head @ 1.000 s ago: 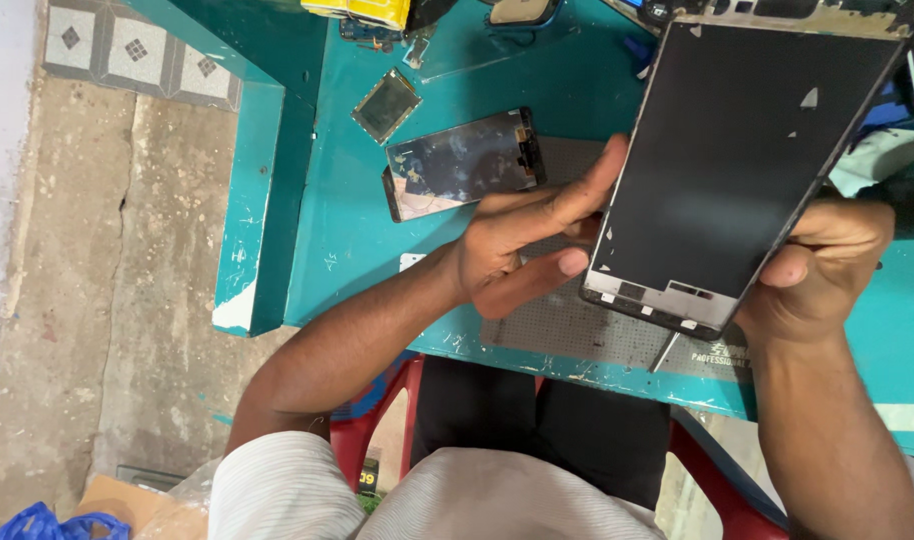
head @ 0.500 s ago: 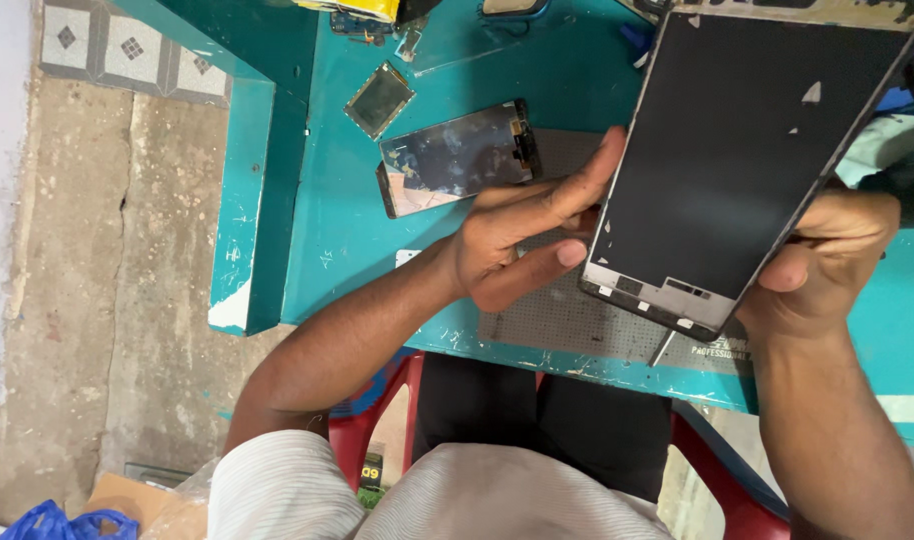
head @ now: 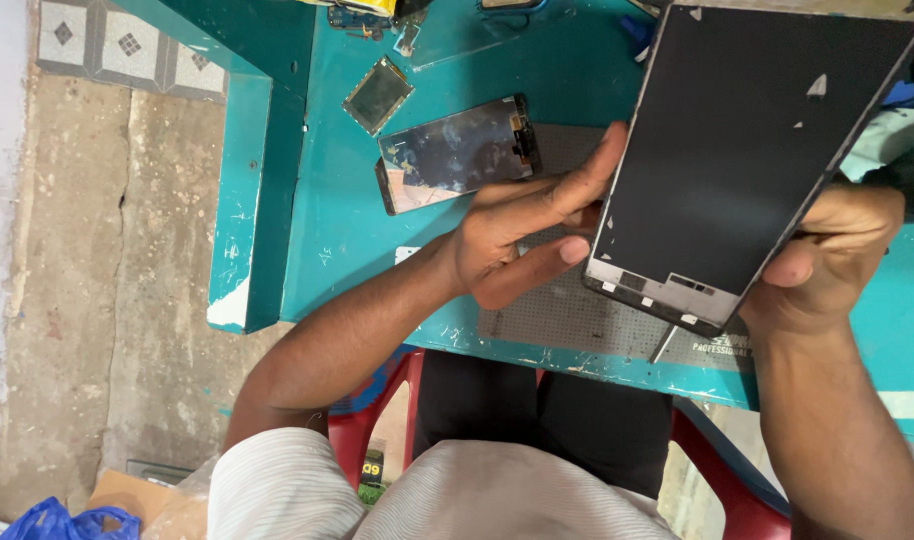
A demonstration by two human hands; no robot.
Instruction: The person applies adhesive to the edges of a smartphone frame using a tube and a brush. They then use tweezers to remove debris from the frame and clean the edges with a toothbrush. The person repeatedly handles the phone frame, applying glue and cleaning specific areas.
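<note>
- My large flat black screen panel with a pale bottom strip (head: 747, 150) hangs tilted over the teal painted surface (head: 337, 230), its lower edge near the front rim.
- My right hand (head: 827, 265) grips the panel's right edge.
- My left hand (head: 522, 230) pinches its left edge, fingers extended.
- A grey perforated work mat (head: 567, 315) lies underneath.
- Farther off lie a cracked dark phone screen (head: 457, 155) and a small square dark module (head: 378, 95).

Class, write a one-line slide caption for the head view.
Left hand and right hand hold a dark tablet panel above a teal workbench.
</note>
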